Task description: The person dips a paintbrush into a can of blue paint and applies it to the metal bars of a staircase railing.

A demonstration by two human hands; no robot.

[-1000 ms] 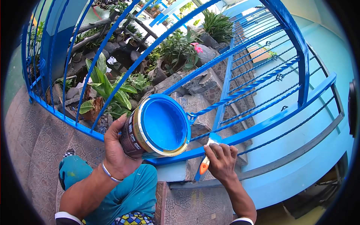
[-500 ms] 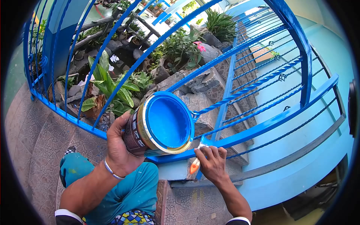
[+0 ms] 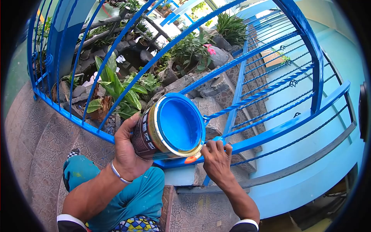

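Observation:
My left hand [image 3: 127,152] grips a tin of blue paint [image 3: 170,127], tilted so its open mouth faces me. The tin has a brown label and a gold rim. My right hand [image 3: 216,160] holds a paintbrush with an orange handle [image 3: 190,159]. The handle end shows just under the tin's rim; the bristles are hidden behind my fingers and the tin. Both hands are close against the lower rail of a blue metal railing [image 3: 270,133].
The railing's bars curve across the whole view. Beyond them lie rocks [image 3: 208,87], leafy plants [image 3: 116,91] and a pink flower [image 3: 210,49]. A light blue wall [image 3: 309,166] runs below on the right. I sit on patterned stone paving [image 3: 42,135], my teal trouser knee [image 3: 131,193] below the tin.
My right hand has moved left and up along the lower rail with the brush, from right of the tin to just under its rim. The tin shifted slightly right.

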